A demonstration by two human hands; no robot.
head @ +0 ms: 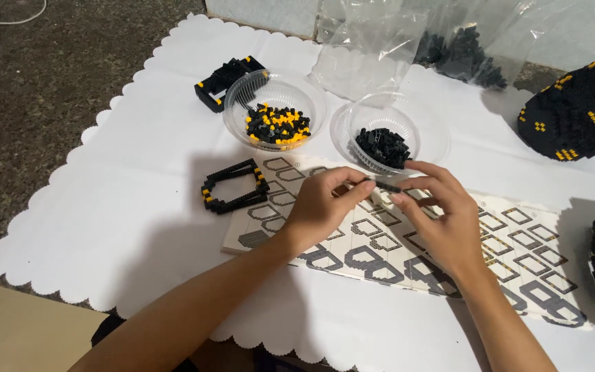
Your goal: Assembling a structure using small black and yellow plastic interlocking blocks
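Left hand (321, 207) and right hand (442, 217) meeting over the sheet (518, 238), fingertips of both pinching a small black strip (382, 184) (tiny bricks), just below the black-brick bowl (388, 133), brick ring (234, 186) at left, mixed bowl (275, 110) behind.

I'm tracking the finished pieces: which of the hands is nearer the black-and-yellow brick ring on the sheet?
Left. The left hand sits just right of the brick ring, apart from it; the right hand is farther right, beyond the left hand, over the instruction sheet.
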